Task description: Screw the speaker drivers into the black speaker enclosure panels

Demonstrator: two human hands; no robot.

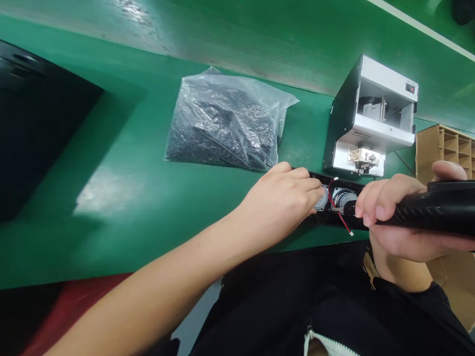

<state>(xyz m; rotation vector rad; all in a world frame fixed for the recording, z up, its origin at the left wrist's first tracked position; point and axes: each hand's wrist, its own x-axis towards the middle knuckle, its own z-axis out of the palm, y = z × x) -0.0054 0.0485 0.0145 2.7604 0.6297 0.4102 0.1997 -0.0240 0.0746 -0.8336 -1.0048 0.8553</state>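
Right of centre, a black housing (pixel 327 217) lies beneath the half-curled left hand (pixel 284 198) (whether gripping, I cannot tell); the right hand (pixel 393 212) is wrapped around a black screwdriver (pixel 441 210). A silver machine (pixel 386 123) stands upper right on the green bench (pixel 126 193).

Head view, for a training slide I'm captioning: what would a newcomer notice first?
Probably the black tool in the right hand, at the right edge, with the left hand at a round part nearby. Beyond them, upper right, stands a silver-and-black machine; a translucent bag lies upper centre.
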